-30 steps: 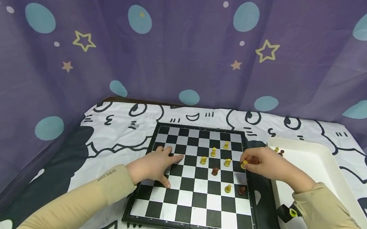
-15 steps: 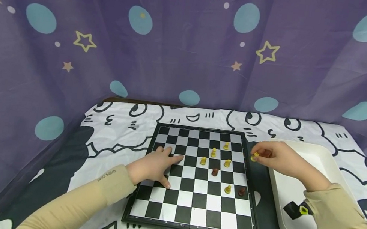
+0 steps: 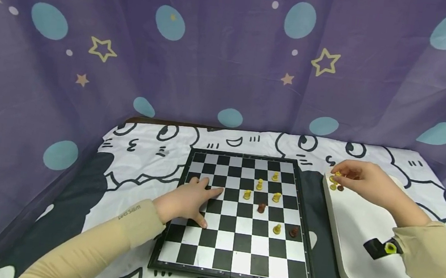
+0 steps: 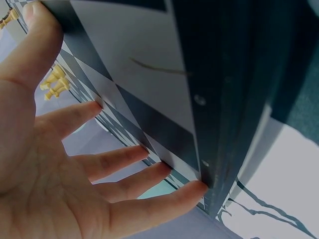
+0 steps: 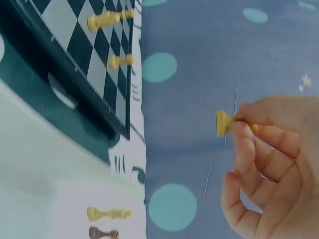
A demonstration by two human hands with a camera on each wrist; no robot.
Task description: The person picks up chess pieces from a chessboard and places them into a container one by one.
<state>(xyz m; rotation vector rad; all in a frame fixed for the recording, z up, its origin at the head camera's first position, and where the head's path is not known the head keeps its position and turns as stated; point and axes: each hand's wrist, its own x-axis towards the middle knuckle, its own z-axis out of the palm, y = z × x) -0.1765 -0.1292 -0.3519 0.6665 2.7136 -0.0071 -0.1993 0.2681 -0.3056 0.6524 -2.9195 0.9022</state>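
My left hand (image 3: pixel 189 200) rests with spread fingers on the left side of the chessboard (image 3: pixel 223 264). In the left wrist view its fingertips (image 4: pixel 193 189) touch the squares near the black border. My right hand (image 3: pixel 370 185) pinches a yellow chess piece (image 5: pixel 225 123) between thumb and fingers, base outward, over the far left corner of the white tray (image 3: pixel 352 250). Below it in the tray stand a yellow chess piece (image 5: pixel 107 213) and a dark brown chess piece (image 5: pixel 103 233). The held piece's top is partly hidden by the fingers.
On the board's right half stand several yellow pieces, among them a yellow pawn (image 3: pixel 277 229), plus a brown piece (image 3: pixel 261 208) and another brown piece (image 3: pixel 293 231). A cartoon-print cloth (image 3: pixel 143 148) covers the table. Behind hangs a purple curtain (image 3: pixel 215 64).
My right hand has lifted the yellow chess piece from the board's right edge and carried it right, over the tray's far left corner. The left hand has stayed in place.
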